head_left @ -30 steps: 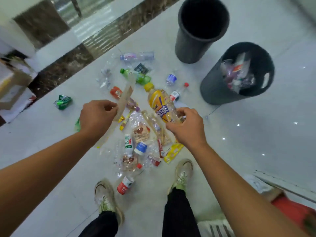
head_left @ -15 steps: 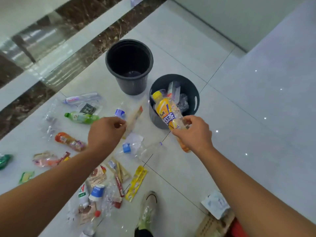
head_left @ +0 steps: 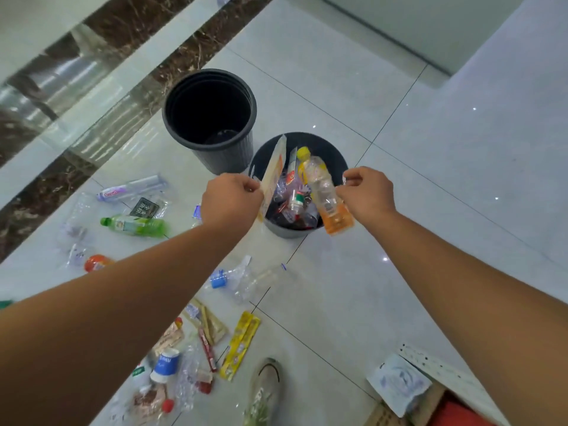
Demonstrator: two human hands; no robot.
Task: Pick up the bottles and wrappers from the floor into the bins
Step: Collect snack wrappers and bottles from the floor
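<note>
the orange-drink bottle (head_left: 322, 192) hung tilted over the nearer bin (head_left: 332, 152), yellow cap up, its base over the bin's near rim. it looked almost drained, with a little liquid pooled low, so i judged it light but bottom-heavy. the thin smooth plastic would dent and slip, and a grip round the waist would suit it best. the right hand (head_left: 367, 195) had its fingers curled against the bottle's side, yet whether they gripped it or only brushed it i could not tell. the left hand (head_left: 230, 201) pinched the lower end of a long wrapper (head_left: 273, 173) between thumb and fingers, holding it upright over the same bin. the film seemed weightless, crinkly and fairly stiff along its length. that bin was heaped with litter, while the taller black bin (head_left: 215, 155) just beside it looked nearly empty. the floor (head_left: 415, 272) was pale glossy tile, with a green bottle (head_left: 135, 225) and more litter left of the bins.
</note>
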